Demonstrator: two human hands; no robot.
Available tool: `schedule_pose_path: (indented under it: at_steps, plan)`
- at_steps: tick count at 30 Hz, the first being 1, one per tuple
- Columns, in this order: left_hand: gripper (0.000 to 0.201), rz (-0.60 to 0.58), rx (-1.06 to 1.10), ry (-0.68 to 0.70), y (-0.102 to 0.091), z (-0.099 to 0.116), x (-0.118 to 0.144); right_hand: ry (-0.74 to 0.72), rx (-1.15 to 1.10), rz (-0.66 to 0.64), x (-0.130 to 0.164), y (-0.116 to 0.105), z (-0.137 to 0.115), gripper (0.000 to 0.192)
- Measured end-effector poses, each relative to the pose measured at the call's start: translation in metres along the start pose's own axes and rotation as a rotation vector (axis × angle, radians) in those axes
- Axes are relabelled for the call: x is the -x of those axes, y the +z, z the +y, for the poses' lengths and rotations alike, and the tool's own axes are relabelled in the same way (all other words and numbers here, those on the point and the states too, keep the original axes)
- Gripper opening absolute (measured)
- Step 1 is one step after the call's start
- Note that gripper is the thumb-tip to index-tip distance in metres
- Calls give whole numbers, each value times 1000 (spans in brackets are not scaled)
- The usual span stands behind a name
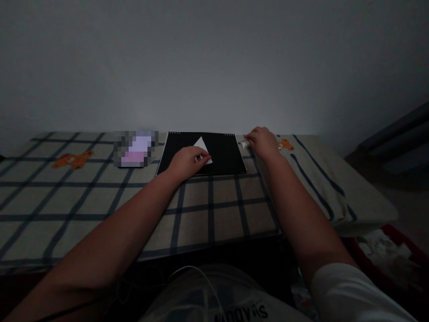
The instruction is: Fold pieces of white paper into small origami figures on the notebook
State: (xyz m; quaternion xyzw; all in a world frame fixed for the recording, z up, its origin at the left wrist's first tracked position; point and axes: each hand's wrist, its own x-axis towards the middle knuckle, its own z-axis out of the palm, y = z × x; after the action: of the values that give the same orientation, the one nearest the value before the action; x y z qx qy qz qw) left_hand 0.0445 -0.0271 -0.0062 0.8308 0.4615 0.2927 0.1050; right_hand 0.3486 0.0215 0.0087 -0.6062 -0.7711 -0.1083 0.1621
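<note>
Pressing under the left hand [187,162], white paper triangle [202,146] touches its fingertips.

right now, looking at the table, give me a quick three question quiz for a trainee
1. True or false: the left hand rests on the white folded paper.
2. What does the paper lie on? A) black mat B) red bin C) bare floor
3. Fill in: the right hand touches a small white thing just off the mat's ____ edge.

Key: 1 true. 2 A, the black mat on the checked cloth. 3 right.
</note>
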Motion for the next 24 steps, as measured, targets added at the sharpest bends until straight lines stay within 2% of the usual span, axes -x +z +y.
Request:
schedule_pose_path:
  at_steps: [6, 11, 17, 20, 24]
  plan:
    - [29, -12, -11, -16, -1, 2, 0, 5, 67, -24, 2, -2, 2, 33]
    - [28, 0, -93, -88, -5, 6, -1, -1, 48, -16, 5, 0, 0, 34]
    - [29, -3, -229, -143, -8, 5, -2, -14, -75, 79, 2, 1, -5, 38]
    - [46, -64, -295, -173, -7, 5, -2, -125, -228, 125, 0, 8, -16, 37]
    - [67, -130, -362, -161, -6, 5, -1, -363, -454, 66, 0, 23, -40, 37]
